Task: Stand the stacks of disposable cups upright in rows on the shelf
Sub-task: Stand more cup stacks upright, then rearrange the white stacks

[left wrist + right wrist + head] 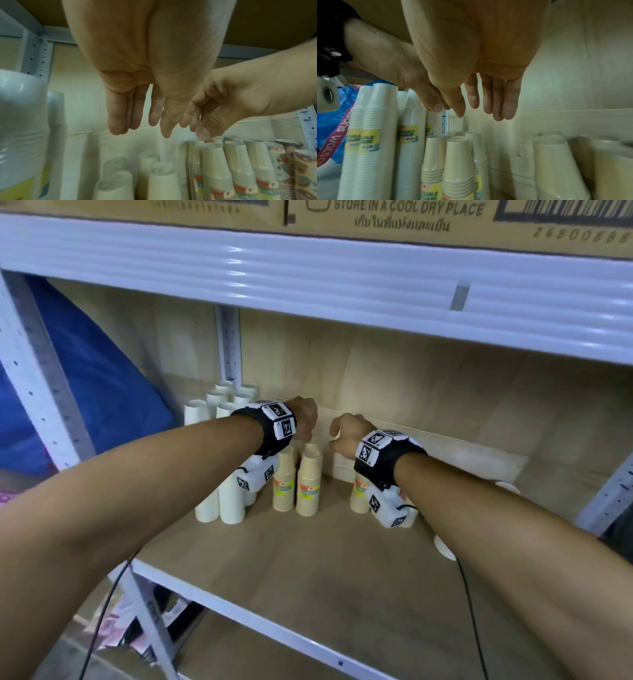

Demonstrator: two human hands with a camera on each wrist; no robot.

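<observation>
Head view: both hands are inside the shelf (pixel 308 546) bay, above the cup stacks. Left hand (pixel 303 417) and right hand (pixel 347 433) hover over the tops of the tan stacks (pixel 308 484), close together. White stacks (pixel 226 498) stand upright in rows at the left-back corner; tan ones stand just right of them. More tan stacks sit partly hidden behind the right wrist rig. A white round thing (pixel 443 546) lies near the front edge on the right; can't tell if it is a toppled stack. Wrists hide the fingers here, so each grip is unreadable from this view.

Left wrist view: left hand (pixel 137 108) has straight, hanging fingers and holds nothing. Right hand (pixel 223 106) has thumb and curled fingers near a tan stack (pixel 216 169) top; can't tell if it pinches the wrapper. Patterned stacks (pixel 291 169) stand at far right.

Right wrist view: right hand (pixel 488 94) shows fingers hanging down, relaxed, nothing visibly held. Left hand (pixel 412 81) is beside it, thumb tip near the white stacks (pixel 373 135).

Risks, my read: stacks are tall and narrow, packed touching. A nudge at the top likely tips one, then neighbours follow. Wrist rigs hang low beside the stacks and could clip them on withdrawal. Cables trail over the shelf edge and may snag.
</observation>
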